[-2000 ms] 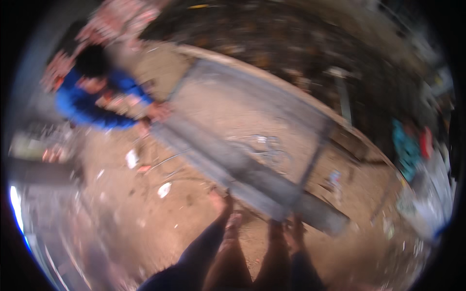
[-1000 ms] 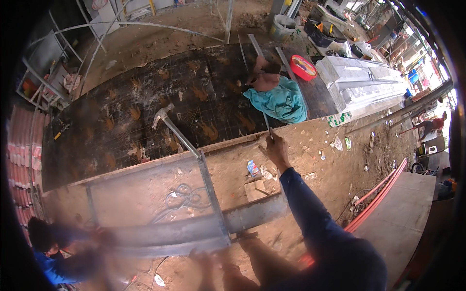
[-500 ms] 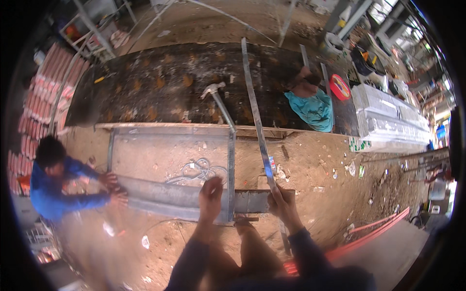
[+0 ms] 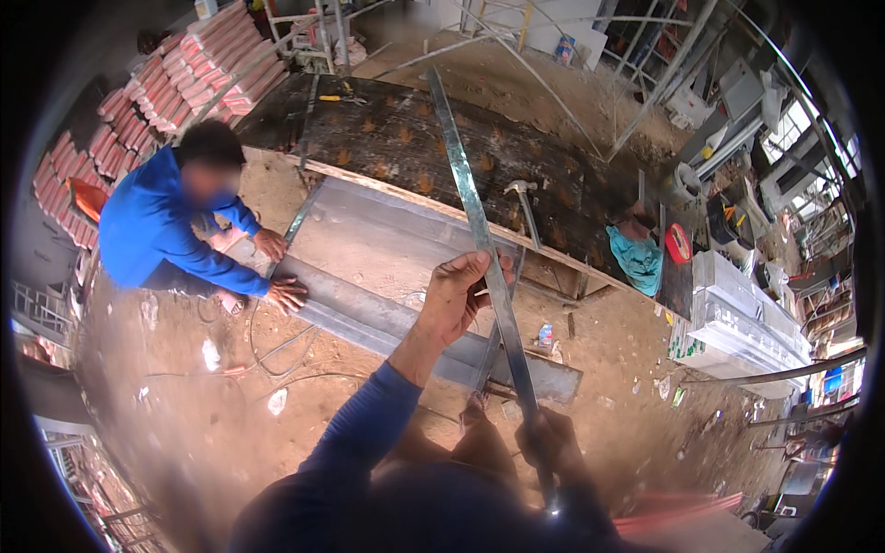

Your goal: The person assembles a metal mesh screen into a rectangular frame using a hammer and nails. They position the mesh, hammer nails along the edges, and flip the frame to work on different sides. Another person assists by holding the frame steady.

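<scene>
Left hand (image 4: 458, 297) raised, fingers curled; right hand (image 4: 550, 441) low, clenched

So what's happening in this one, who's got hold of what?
The person wearing the camera holds a long flat metal strip with both hands: the left hand grips it partway up, the right hand lower down near its end. The strip slants up and away over a rectangular metal frame lying on the sandy ground. A co-worker in a blue top crouches at the frame's left end with both hands on it. A hammer lies at the frame's far edge.
</scene>
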Demonstrator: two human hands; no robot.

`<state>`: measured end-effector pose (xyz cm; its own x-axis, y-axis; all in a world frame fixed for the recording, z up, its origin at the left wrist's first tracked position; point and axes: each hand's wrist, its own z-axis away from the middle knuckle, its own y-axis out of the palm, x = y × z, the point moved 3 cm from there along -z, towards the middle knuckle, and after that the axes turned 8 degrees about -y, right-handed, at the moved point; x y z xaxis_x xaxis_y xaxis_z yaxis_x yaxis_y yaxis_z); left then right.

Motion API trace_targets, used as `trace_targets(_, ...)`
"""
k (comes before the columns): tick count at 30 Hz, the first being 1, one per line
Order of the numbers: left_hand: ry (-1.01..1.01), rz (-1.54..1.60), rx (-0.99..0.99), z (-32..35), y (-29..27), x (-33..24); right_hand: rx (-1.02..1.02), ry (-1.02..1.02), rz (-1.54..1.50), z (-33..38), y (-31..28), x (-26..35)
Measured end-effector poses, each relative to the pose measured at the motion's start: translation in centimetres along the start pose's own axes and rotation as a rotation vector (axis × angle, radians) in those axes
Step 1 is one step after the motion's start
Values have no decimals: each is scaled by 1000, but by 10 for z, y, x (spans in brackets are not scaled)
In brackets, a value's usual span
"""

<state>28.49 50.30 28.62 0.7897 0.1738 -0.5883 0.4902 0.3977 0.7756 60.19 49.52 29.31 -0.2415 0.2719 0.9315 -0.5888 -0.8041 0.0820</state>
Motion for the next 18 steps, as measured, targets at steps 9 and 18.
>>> trace_targets(9,-93,121,76,118,-98,24,-145,-154,636,67,70,-76)
trace_targets(18,-252,484,-354,178,-195,171,-24,-276,1284,102,73,-142)
